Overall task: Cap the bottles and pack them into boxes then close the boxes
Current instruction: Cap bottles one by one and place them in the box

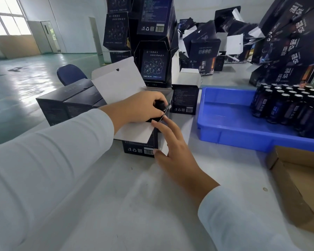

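Note:
A dark open box (pixel 140 146) with white inner flaps stands on the table in front of me. My left hand (pixel 140 106) reaches over its opening and grips a black bottle cap (pixel 159 104) at the top of a bottle inside the box; the bottle itself is mostly hidden. My right hand (pixel 170 142) rests with straight fingers against the box's right side flap, thumb at the lower corner. Several dark bottles (pixel 294 105) with silver tops stand in a blue tray (pixel 225 122) to the right.
Closed dark boxes (pixel 69 100) lie to the left, and one open box (pixel 185 98) stands behind. A tall stack of dark boxes (pixel 152 42) rises at the back, more piled at the right (pixel 288 42). A brown cardboard carton (pixel 297 187) sits at the near right.

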